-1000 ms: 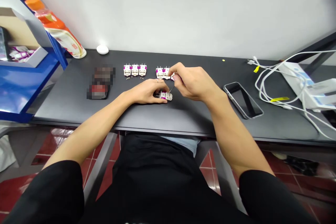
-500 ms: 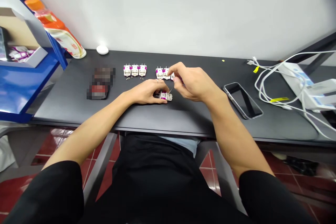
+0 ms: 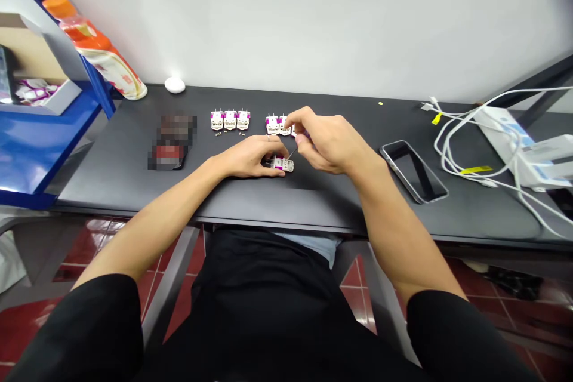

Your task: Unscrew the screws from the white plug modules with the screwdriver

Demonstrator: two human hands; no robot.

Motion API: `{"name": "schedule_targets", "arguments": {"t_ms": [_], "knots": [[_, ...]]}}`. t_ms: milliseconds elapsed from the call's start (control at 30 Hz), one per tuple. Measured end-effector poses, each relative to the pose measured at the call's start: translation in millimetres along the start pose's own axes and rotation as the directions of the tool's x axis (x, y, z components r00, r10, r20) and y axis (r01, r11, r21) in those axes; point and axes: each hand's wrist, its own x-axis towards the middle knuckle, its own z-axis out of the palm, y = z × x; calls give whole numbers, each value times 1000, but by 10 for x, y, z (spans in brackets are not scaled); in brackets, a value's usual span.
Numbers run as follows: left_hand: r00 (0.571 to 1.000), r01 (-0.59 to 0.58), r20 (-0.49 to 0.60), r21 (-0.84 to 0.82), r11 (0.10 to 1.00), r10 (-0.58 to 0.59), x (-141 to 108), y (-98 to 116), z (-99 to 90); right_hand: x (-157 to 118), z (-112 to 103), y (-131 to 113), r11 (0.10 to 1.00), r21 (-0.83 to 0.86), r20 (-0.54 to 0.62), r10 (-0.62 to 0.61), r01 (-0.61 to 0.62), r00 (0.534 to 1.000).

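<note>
On the dark table, my left hand [image 3: 255, 157] grips a small white and purple part [image 3: 283, 164] between thumb and fingers. My right hand [image 3: 324, 140] is closed on a thin metal tool [image 3: 293, 153], whose tip reaches down to that part. The tool's upper end is hidden by my fingers. Behind my left hand three similar white and purple parts [image 3: 230, 120] stand in a row, with tiny brass-coloured pieces [image 3: 218, 133] before them. Another row of such parts [image 3: 273, 125] stands behind my right hand, which partly covers it.
A phone [image 3: 415, 172] lies right of my right hand, with white cables [image 3: 447, 143] beyond it. A pixelated object [image 3: 172, 142] lies at the left. An orange and white bottle [image 3: 105, 59], a white round object [image 3: 174, 85] and an open box [image 3: 58, 98] are farther left.
My right hand has shifted very slightly, still holding the thin tool at the part. My left hand has kept its place and grip.
</note>
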Motion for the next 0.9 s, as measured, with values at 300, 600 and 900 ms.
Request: {"name": "schedule_targets", "arguments": {"t_ms": [300, 600, 900], "knots": [[1000, -1, -5, -13, 1000, 1, 1, 0, 1, 4, 13, -9, 994, -77, 20, 80, -78, 997], [1000, -12, -8, -13, 1000, 11, -2, -6, 4, 19, -20, -26, 993, -86, 47, 88, -84, 995], [1000, -5, -9, 1, 1000, 5, 3, -22, 14, -15, -10, 5, 1000, 20, -6, 1, -1, 1000]]}}
